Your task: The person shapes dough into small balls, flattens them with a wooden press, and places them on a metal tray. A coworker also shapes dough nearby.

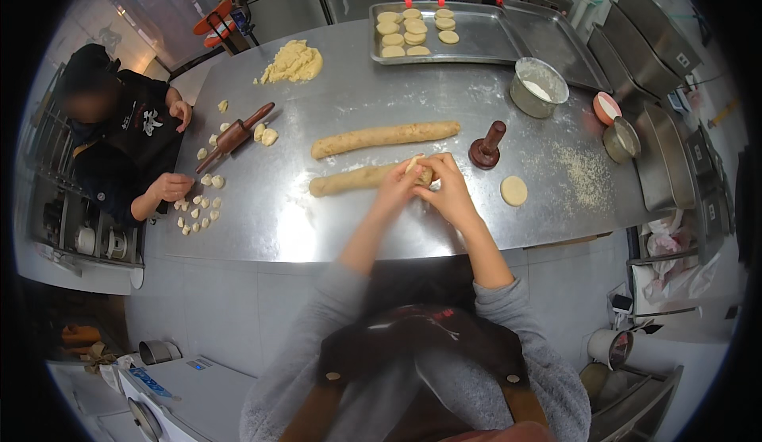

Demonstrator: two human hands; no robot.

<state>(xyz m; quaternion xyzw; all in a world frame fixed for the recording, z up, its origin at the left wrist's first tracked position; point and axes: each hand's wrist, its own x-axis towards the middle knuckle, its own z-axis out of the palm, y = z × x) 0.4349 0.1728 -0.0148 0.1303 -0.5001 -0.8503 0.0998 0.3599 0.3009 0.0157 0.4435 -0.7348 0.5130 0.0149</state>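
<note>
My left hand [397, 187] and my right hand [446, 189] meet over the right end of the nearer dough roll [351, 180]. Between their fingers is a small piece of pale dough [414, 163], partly covered by the fingers. A longer, thicker roll [387, 138] lies just beyond, roughly parallel. To the right of my hands, a dark wooden press with an upright handle [486, 151] stands on its round base. One flat dough disc [514, 191] lies nearer to me, right of the press.
Dough discs sit on a metal tray [476, 52] at the back. A metal flour pot [539, 93], a small bowl [606, 108] and scattered seeds [586, 177] are at right. At left, a co-worker [119, 126] stands by a rolling pin [235, 137], dough pieces [205, 202] and a dough mound [293, 64].
</note>
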